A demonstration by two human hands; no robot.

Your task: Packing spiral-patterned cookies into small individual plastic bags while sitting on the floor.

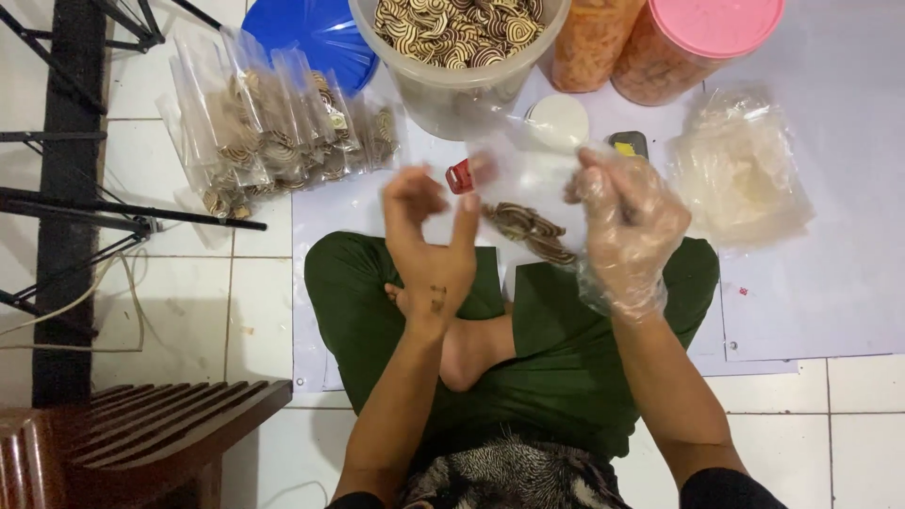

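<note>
Sitting cross-legged on floor, holding clear plastic bag point(523, 184) up between both hands, above lap. Left hand point(429, 250) bare, pinching bag's near edge with thumb and fingers, probably keeping mouth spread. Right hand point(627, 226) wearing thin plastic glove, likely for hygiene, gripping bag's other edge; exact finger closure blurred. Swirl-patterned biscuits point(528, 231) already lying inside bag, sagging at bottom. Big clear tub point(457, 90) of same biscuits standing just ahead, within reach. Filled bags point(283, 127) stacking up to left, leaning together. Stack of empty bags point(740, 170) lying to right, beside gloved hand. Pink-lidded jar point(693, 42) standing behind. White sheet point(820, 283) covering tiles, keeping work clean.
</note>
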